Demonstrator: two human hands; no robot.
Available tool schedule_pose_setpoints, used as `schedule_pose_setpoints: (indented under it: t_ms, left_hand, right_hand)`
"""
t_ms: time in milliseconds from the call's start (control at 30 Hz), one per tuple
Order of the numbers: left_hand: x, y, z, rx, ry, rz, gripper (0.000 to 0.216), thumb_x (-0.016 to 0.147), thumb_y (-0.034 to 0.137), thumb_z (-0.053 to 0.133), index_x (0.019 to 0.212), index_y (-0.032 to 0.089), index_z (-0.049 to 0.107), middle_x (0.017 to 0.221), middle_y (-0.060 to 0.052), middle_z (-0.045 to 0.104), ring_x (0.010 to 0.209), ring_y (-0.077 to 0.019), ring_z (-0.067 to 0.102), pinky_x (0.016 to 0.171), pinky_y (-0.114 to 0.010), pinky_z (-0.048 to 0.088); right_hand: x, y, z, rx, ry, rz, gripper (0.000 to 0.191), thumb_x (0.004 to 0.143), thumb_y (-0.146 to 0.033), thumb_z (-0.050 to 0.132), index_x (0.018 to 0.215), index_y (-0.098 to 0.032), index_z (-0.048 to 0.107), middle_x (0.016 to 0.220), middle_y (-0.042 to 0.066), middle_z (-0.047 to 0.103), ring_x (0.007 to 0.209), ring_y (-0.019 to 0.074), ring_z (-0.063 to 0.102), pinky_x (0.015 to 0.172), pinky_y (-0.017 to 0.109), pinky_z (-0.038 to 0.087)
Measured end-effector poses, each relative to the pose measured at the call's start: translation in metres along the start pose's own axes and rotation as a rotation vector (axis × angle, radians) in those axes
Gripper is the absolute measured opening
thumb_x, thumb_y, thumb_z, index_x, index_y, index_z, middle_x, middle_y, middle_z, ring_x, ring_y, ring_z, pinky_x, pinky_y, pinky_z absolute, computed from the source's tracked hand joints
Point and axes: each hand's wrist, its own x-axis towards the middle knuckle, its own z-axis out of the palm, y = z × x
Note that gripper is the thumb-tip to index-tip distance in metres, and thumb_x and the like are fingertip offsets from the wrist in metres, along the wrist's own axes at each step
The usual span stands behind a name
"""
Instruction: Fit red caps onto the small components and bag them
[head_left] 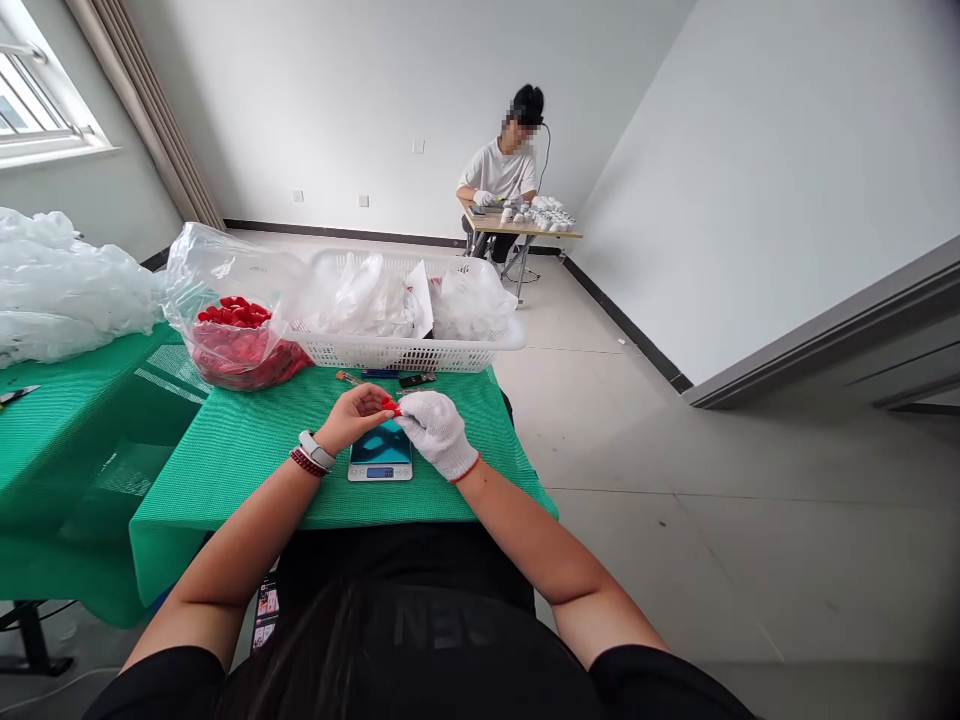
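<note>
A small red piece (391, 406), too small to make out its kind, is pinched between my two hands just above a digital kitchen scale (382, 472). My left hand (355, 416) is bare, with a light-coloured wristband and dark red beads at its wrist, and its fingers close on one side of the piece. On the other side, my right hand (435, 432), in a white knitted glove, has its fingertips closed on it. The scale has a shiny blue-green top, partly hidden by my hands, and its display appears to show zero.
A clear bag of red pieces (238, 345) stands at the left. Behind the scale is a white plastic basket (405, 353) holding clear bags; a black-and-silver tool (417, 380) lies before it. Beyond, a co-worker (506, 170) sits at a small table (487, 222).
</note>
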Motion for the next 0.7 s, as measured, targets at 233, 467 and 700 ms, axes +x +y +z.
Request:
schedule_pose_setpoints:
  t_ms: [233,467,700]
  left_hand:
    - [-0.0019,-0.0046,0.0008,0.155,0.038,0.195,0.03,0.076,0.035,0.075,0.094,0.016,0.06,0.102,-0.01,0.071,0.098,-0.0245,0.068,0.089,-0.043,0.056]
    - [-0.0009,-0.0018,0.0032,0.083,0.049,0.048,0.038,0.08,0.04,0.071,0.105,0.016,0.056,0.079,-0.003,0.071,0.072,-0.0183,0.07,0.069,-0.033,0.059]
    - [0.0003,0.0016,0.0005,0.04,0.012,0.023,0.033,0.079,0.041,0.072,0.095,0.015,0.057,0.077,-0.003,0.07,0.067,-0.015,0.067,0.065,-0.028,0.057]
  right_hand:
    - [0.0025,0.0003,0.0022,0.183,0.138,-0.05,0.017,0.092,-0.037,0.057,0.086,-0.021,0.062,0.088,0.003,0.067,0.085,0.0167,0.063,0.081,0.03,0.048]
    - [0.0022,0.0008,0.0004,0.106,0.166,-0.16,0.013,0.091,-0.034,0.059,0.092,-0.022,0.065,0.089,0.004,0.069,0.085,0.0184,0.064,0.08,0.031,0.047]
    - [0.0033,-0.0001,-0.0005,0.046,0.101,-0.184,0.016,0.092,-0.035,0.057,0.089,-0.021,0.064,0.087,0.004,0.068,0.083,0.0182,0.063,0.08,0.031,0.046]
